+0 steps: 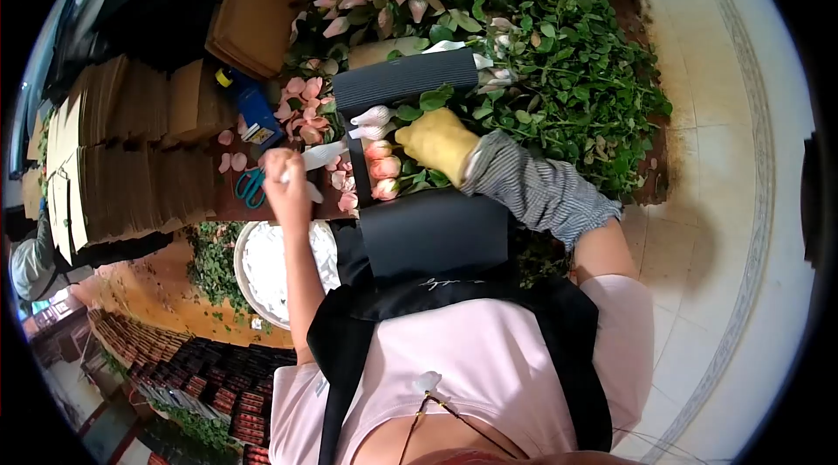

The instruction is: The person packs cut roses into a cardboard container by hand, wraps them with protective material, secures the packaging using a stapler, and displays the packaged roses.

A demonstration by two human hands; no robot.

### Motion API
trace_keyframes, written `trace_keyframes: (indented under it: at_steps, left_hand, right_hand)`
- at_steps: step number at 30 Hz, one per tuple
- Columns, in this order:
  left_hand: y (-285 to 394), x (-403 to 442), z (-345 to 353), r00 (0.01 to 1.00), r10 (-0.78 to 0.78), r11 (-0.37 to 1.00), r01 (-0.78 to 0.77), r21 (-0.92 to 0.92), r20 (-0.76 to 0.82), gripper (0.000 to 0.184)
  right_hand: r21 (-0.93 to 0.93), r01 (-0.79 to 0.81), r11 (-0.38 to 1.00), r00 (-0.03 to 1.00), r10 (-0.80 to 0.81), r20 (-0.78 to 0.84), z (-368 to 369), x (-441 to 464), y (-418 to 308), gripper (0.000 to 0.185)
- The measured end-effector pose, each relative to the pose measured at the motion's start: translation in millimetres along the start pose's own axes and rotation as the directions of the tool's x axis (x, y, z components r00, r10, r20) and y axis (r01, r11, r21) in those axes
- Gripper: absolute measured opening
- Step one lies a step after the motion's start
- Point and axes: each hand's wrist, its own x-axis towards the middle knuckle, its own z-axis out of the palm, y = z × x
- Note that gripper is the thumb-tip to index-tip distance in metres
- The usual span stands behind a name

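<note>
Head view: left hand (286,177) grips netting (325,155), apparently sleeving roses (383,169); right hand (438,144), hold unclear; next pull needs care.

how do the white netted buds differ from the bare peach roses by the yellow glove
The netted buds are covered in white mesh, while the peach roses show their petals uncovered. The netted buds look slim and tapered; the peach roses look rounder and fuller. The netted buds look mostly whitish, the peach roses warm pinkish-orange. Both lie close to the gloved right hand.
</note>
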Motion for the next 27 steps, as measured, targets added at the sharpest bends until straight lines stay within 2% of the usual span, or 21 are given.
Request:
trace_keyframes:
  at_steps: [2, 3, 4, 6, 8, 9, 10, 12, 13, 14, 15, 16, 18, 19, 20, 21, 22, 23, 24, 26, 27]
  left_hand:
    - [4.1, 3.5, -14.8, 0.992, -0.081, 0.996, 0.079, 0.03, 0.098, 0.018]
    - [7.8, 1.6, -12.1, 0.936, -0.287, 0.957, 0.288, 0.026, 0.206, 0.017]
    - [0.2, 3.1, -10.1, 0.825, -0.457, 0.889, 0.434, 0.145, 0.333, 0.02]
    - [-12.9, -3.5, 25.5, 0.875, -0.372, 0.922, 0.312, 0.227, 0.309, 0.026]
    - [-2.7, -1.9, 56.3, 0.909, -0.265, 0.932, 0.155, 0.329, 0.323, 0.035]
    - [10.5, -0.7, 66.5, 0.92, -0.255, 0.884, 0.096, 0.457, 0.299, 0.035]
    - [9.0, -1.1, 70.2, 0.939, -0.197, 0.895, 0.054, 0.443, 0.283, 0.033]
    - [13.9, -2.4, 60.6, 0.932, -0.165, 0.95, 0.062, 0.307, 0.323, 0.033]
    - [8.7, -7.5, 55.3, 0.95, -0.161, 0.945, 0.071, 0.32, 0.266, 0.028]
    - [1.6, -15.5, 49.1, 0.981, -0.154, 0.981, 0.138, 0.137, 0.116, 0.021]
    - [1.7, -10.4, 30.3, 0.962, -0.273, 0.962, 0.273, 0.025, -0.014, 0.015]
    - [-7.3, -1.5, 3.0, 0.987, -0.145, 0.976, 0.154, 0.156, -0.068, 0.013]
    - [11.6, 6.7, -11.1, 0.996, -0.084, 0.996, 0.085, 0.032, -0.042, 0.011]
    - [23.2, 8.3, -13.1, 0.935, -0.29, 0.956, 0.293, 0.015, 0.206, 0.012]
    - [31.9, 8.6, -9.4, 0.777, -0.45, 0.875, 0.482, 0.044, 0.441, 0.014]
    - [29.5, 9.3, 7.5, 0.76, -0.302, 0.929, 0.371, -0.003, 0.576, 0.026]
    - [32.9, 7.3, 22.5, 0.699, -0.358, 0.934, 0.26, 0.246, 0.619, 0.036]
    - [50.0, 6.2, 40.7, 0.772, -0.317, 0.901, 0.065, 0.428, 0.551, 0.039]
    - [57.2, 7.1, 59.4, 0.816, -0.317, 0.814, -0.028, 0.581, 0.484, 0.036]
    - [54.0, 8.6, 76.8, 0.899, -0.08, 0.815, -0.19, 0.547, 0.431, 0.027]
    - [55.4, 12.3, 75.6, 0.894, -0.021, 0.793, -0.258, 0.552, 0.447, 0.023]
  right_hand:
    - [0.297, 0.069, 0.952, 0.994, -0.041, -0.099, -4.2, -5.8, 14.5, 0.022]
    - [0.34, 0.093, 0.936, 0.972, -0.011, -0.236, -9.9, -11.3, 13.3, 0.027]
    - [0.213, 0.073, 0.974, 0.961, -0.011, -0.277, -19.0, -16.3, 10.2, 0.025]
    - [0.057, -0.14, 0.989, 0.988, 0.143, -0.054, -23.0, -2.6, -2.8, 0.021]
    - [-0.134, -0.179, 0.975, 0.984, 0.18, -0.008, 6.2, 19.9, -5.6, 0.021]
    - [-0.184, -0.215, 0.959, 0.975, 0.222, 0.017, 7.5, 23.6, -10.1, 0.018]
    - [-0.19, -0.21, 0.959, 0.976, 0.217, 0.017, 6.5, 25.7, -6.5, 0.018]
    - [-0.058, -0.288, 0.956, 0.956, 0.29, 0.041, 4.1, 25.5, 0.7, 0.021]
    - [-0.038, -0.317, 0.948, 0.946, 0.319, 0.056, 2.1, 26.3, 1.1, 0.023]
    - [-0.037, -0.318, 0.947, 0.946, 0.32, 0.055, 4.6, 28.5, 4.4, 0.023]
    - [-0.031, -0.331, 0.943, 0.944, 0.331, -0.016, 11.7, 29.0, 7.0, 0.021]
    - [-0.023, -0.34, 0.94, 0.938, 0.338, -0.08, 18.1, 27.2, 7.9, 0.021]
    - [0.038, -0.259, 0.965, 0.96, 0.261, -0.099, 10.5, 19.6, 12.3, 0.023]
    - [0.065, -0.231, 0.971, 0.962, 0.237, -0.136, 12.5, 17.3, 12.3, 0.022]
    - [0.09, -0.203, 0.975, 0.96, 0.216, -0.178, 13.4, 16.2, 11.8, 0.023]
    - [0.086, -0.198, 0.976, 0.961, 0.21, -0.178, 13.5, 16.3, 9.8, 0.023]
    - [0.071, -0.22, 0.973, 0.957, 0.229, -0.18, 13.7, 16.3, 7.3, 0.023]
    - [0.054, -0.244, 0.968, 0.951, 0.25, -0.18, 13.9, 16.7, 6.9, 0.023]
    - [0.046, -0.246, 0.968, 0.952, 0.25, -0.178, 15.7, 17.6, 8.8, 0.023]
    - [0.071, -0.274, 0.959, 0.938, 0.283, -0.2, 21.6, 19.3, 12.0, 0.02]
    - [0.099, -0.299, 0.949, 0.931, 0.313, -0.188, 22.3, 20.8, 13.3, 0.019]
